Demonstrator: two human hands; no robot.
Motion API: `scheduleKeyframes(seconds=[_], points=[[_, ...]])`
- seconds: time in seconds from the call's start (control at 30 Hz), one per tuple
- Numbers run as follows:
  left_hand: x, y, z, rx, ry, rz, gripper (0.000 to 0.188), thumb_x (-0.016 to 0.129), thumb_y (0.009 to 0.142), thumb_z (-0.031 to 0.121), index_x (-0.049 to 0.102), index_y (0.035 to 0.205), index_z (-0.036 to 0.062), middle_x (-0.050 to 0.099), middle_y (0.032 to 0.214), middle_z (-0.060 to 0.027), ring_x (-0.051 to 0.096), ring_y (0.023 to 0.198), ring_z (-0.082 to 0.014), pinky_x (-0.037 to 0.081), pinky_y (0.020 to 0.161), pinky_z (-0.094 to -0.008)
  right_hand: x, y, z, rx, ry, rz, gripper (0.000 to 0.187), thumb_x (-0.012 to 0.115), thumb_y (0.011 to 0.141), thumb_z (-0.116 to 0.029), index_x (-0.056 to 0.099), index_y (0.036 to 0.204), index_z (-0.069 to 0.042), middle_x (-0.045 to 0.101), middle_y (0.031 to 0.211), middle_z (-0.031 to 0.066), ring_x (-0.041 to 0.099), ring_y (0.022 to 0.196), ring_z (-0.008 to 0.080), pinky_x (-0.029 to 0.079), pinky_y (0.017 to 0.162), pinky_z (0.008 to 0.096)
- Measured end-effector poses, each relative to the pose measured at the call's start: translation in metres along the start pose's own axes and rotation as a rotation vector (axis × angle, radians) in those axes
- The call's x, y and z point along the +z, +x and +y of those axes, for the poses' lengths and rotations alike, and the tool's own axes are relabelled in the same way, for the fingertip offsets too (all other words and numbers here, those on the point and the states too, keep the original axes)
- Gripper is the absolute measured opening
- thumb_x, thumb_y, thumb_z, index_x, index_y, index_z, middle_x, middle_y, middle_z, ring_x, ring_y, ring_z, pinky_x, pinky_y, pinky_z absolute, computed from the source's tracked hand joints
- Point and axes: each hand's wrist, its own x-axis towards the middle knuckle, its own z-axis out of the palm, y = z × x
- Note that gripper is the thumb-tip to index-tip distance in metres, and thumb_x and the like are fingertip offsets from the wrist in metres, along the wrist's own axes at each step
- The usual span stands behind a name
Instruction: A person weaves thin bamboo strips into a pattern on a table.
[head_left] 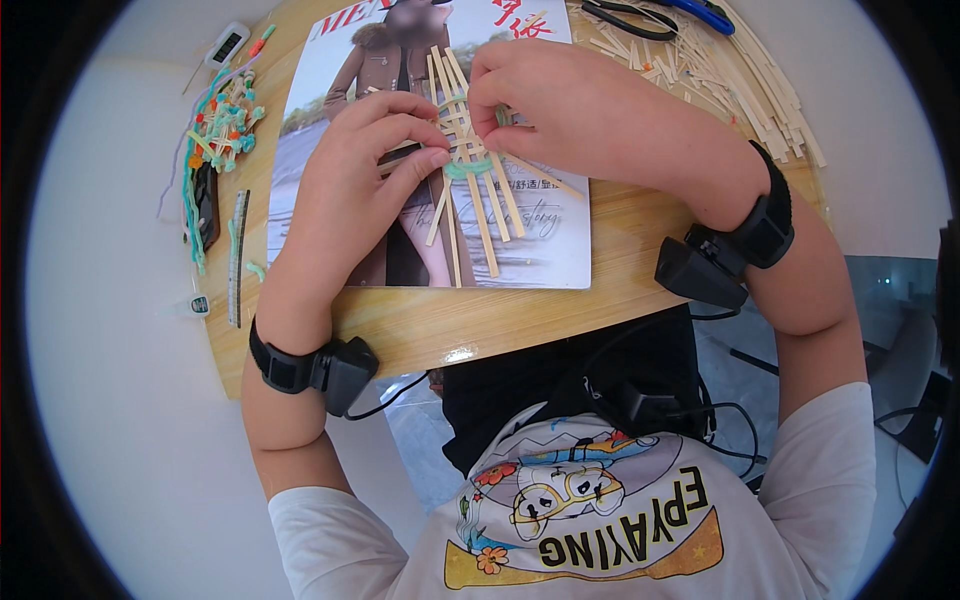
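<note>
While both hands pinch the strips [470,150] over the magazine [540,250] on the table [620,290], the left hand [350,190] and right hand [560,105] seem mid-weave; next the green cord [465,170] needs careful threading. Spare strips [750,90] lie beyond.

Left hand [365,165], right hand [560,105] pinching together

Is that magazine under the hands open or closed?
Closed, as far as can be seen: the magazine lies flat on the wooden table with its cover picture facing up, under the woven strips.
</note>
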Motion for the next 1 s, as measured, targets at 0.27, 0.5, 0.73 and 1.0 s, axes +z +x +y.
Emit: scheduleKeyframes(seconds=[0.27, 0.5, 0.73, 1.0], points=[[0.0085, 0.0034, -0.0052, 0.040, 0.047, 0.065, 0.012, 0.075, 0.087, 0.010, 0.069, 0.094, 0.0028, 0.068, 0.111, -0.0092, 0.063, 0.104, -0.0321, 0.050, 0.090, -0.0387, 0.0007, 0.0001, 0.0021, -0.007, -0.020, 0.002, 0.014, 0.066, 0.089, -0.015, 0.073, 0.088, -0.003, 0.068, 0.094, 0.0156, 0.068, 0.089, 0.0337, 0.055, 0.081, 0.0429], [0.0082, 0.0033, -0.0047, 0.058, 0.081, 0.060, 0.013, 0.076, 0.086, 0.010, 0.069, 0.093, 0.0022, 0.067, 0.111, -0.0097, 0.063, 0.105, -0.0323, 0.050, 0.090, -0.0400, -0.0016, -0.0003, -0.0005, 0.021, -0.023, -0.036, 0.013, 0.067, 0.091, -0.016, 0.070, 0.090, -0.004, 0.064, 0.099, 0.0118, 0.065, 0.092, 0.0301, 0.053, 0.083, 0.0401], [0.0066, 0.0020, -0.0056, 0.052, 0.100, 0.051, 0.015, 0.078, 0.084, 0.012, 0.071, 0.094, 0.0027, 0.067, 0.112, -0.0097, 0.063, 0.106, -0.0319, 0.050, 0.091, -0.0401, 0.0011, 0.0001, -0.0002, 0.013, -0.024, -0.004, 0.013, 0.066, 0.090, -0.015, 0.072, 0.089, -0.003, 0.067, 0.096, 0.0144, 0.067, 0.091, 0.0331, 0.054, 0.083, 0.0424], [0.0068, 0.0027, -0.0043, 0.055, 0.107, 0.053, 0.014, 0.077, 0.085, 0.013, 0.071, 0.094, 0.0028, 0.067, 0.112, -0.0099, 0.063, 0.106, -0.0316, 0.050, 0.092, -0.0400, 0.0063, -0.0016, 0.0007, -0.006, -0.086, -0.021, 0.010, 0.067, 0.092, -0.015, 0.068, 0.093, -0.005, 0.062, 0.101, 0.0089, 0.063, 0.093, 0.0264, 0.053, 0.082, 0.0373]])
